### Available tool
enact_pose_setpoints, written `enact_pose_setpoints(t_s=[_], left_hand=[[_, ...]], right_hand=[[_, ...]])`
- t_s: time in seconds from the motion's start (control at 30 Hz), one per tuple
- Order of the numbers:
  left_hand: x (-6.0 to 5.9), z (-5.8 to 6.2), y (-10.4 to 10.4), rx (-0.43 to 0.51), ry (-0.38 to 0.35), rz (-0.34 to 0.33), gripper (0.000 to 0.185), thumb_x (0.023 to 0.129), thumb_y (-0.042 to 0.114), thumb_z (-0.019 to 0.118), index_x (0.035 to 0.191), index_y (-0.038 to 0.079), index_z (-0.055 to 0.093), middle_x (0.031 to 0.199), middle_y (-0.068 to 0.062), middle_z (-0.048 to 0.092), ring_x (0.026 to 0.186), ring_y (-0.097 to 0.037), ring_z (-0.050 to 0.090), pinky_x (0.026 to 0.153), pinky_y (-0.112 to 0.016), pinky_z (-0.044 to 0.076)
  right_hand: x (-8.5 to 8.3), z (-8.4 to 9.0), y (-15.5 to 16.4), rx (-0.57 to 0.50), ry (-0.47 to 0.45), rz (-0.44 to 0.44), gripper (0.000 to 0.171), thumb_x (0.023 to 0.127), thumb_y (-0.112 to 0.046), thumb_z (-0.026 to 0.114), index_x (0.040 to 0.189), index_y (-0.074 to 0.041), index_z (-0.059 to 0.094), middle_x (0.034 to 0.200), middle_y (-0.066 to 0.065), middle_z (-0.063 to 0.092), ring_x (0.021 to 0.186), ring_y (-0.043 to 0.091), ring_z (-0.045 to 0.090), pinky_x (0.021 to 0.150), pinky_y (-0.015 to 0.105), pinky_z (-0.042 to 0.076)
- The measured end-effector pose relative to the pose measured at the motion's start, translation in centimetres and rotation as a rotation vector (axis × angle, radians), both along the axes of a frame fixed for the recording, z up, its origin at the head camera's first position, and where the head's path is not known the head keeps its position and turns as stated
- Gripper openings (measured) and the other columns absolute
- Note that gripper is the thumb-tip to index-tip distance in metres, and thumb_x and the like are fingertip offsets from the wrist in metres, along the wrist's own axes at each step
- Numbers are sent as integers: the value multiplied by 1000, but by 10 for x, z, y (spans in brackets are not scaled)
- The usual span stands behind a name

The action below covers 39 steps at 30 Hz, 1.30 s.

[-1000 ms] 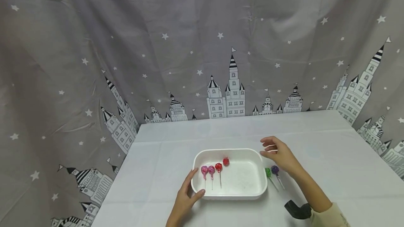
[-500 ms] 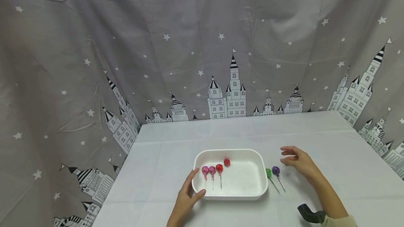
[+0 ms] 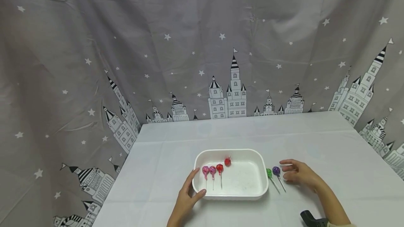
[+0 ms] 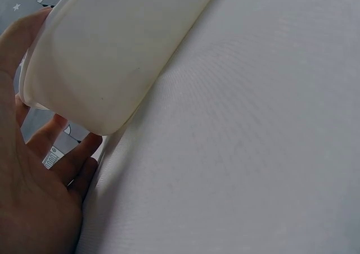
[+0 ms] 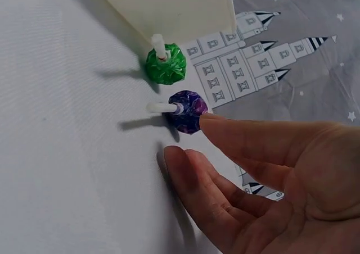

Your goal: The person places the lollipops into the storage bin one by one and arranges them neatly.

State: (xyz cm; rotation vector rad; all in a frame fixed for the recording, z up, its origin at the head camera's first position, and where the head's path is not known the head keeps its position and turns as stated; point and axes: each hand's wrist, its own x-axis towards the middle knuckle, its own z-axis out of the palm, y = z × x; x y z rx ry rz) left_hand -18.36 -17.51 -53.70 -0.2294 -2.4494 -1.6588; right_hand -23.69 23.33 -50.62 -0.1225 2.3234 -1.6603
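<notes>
A white tray (image 3: 261, 179) sits on the white table and holds two pink lollipops (image 3: 205, 170), a red lollipop (image 3: 219, 168) and another red one (image 3: 227, 162). My left hand (image 3: 186, 197) holds the tray's near left corner (image 4: 84, 91), thumb on the rim and fingers against its outer wall. Just right of the tray lie a green lollipop (image 3: 269, 173) (image 5: 166, 64) and a purple lollipop (image 3: 276, 170) (image 5: 188, 110). My right hand (image 3: 298, 173) is open beside them, fingers straight, a fingertip (image 5: 211, 125) almost touching the purple one.
The table (image 3: 331, 150) is covered with a white cloth. A grey curtain (image 3: 202, 45) printed with castles and stars hangs behind and at both sides. A black wrist device (image 3: 310, 218) shows at the bottom right.
My right hand has moved from the tray's far right corner out to the right, then down and back toward the purple lollipop. The left hand and tray have stayed put.
</notes>
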Motion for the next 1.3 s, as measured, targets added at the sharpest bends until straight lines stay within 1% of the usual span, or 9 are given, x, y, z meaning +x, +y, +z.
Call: enact_pose_setpoints(t_s=[0.17, 0.4, 0.53, 0.6, 0.8, 1.0, 1.17, 1.3], left_hand=[[-1, -2, -1, -2, 0, 1, 67, 78, 17, 74, 138, 17, 42, 145, -14, 33, 132, -35, 28, 106, -47, 22], [-2, -1, -1, -20, 5, 5, 67, 78, 18, 74, 137, 17, 43, 145, -15, 33, 132, -37, 28, 106, -48, 23], [-2, -2, -1, -19, -11, 6, 67, 78, 20, 74, 137, 19, 42, 145, -13, 33, 132, -35, 27, 106, -47, 23], [-2, -2, -1, -9, -21, 8, 68, 78, 20, 75, 137, 20, 43, 145, -12, 33, 133, -34, 27, 107, -46, 22], [0, -1, -1, -3, -15, -1, 68, 78, 20, 74, 138, 19, 42, 145, -13, 33, 133, -34, 27, 106, -47, 23], [-1, -2, -1, -6, -24, 3, 67, 78, 20, 74, 137, 20, 42, 146, -12, 33, 133, -34, 27, 106, -47, 22], [-1, 0, -1, -7, -15, 0, 67, 78, 19, 74, 137, 19, 42, 146, -12, 33, 133, -35, 27, 106, -48, 23], [-1, 0, -1, -9, -12, -1, 67, 78, 19, 74, 137, 20, 42, 146, -12, 32, 133, -35, 27, 106, -49, 22]], right_hand=[[2, 0, -1, -44, -3, 46, 59, 75, 7, 66, 127, 14, 39, 107, 26, 55, 83, 26, 62, 72, 36, 57], [3, 0, -8, 30, 22, 70, 68, 70, 0, 75, 129, 10, 42, 106, 22, 54, 82, 23, 60, 67, 33, 57], [3, 0, -12, 29, 14, 71, 68, 69, 4, 74, 129, 9, 43, 105, 21, 52, 79, 22, 60, 65, 33, 57], [3, -1, -14, 37, 10, 58, 67, 68, 6, 73, 129, 9, 43, 104, 20, 51, 78, 21, 60, 65, 33, 57], [4, -1, -19, 69, 7, 15, 65, 67, 12, 70, 127, 7, 46, 102, 19, 50, 76, 21, 59, 63, 32, 57], [4, -1, -20, 98, 21, 6, 62, 67, 11, 71, 125, 5, 50, 101, 17, 52, 76, 21, 57, 62, 32, 57], [5, -1, -21, 125, 22, -18, 61, 66, 10, 72, 123, 3, 51, 102, 17, 53, 76, 21, 56, 62, 31, 56], [5, -1, -21, 122, 27, -29, 62, 65, 10, 72, 123, 4, 51, 101, 17, 53, 75, 21, 56, 61, 31, 56]])
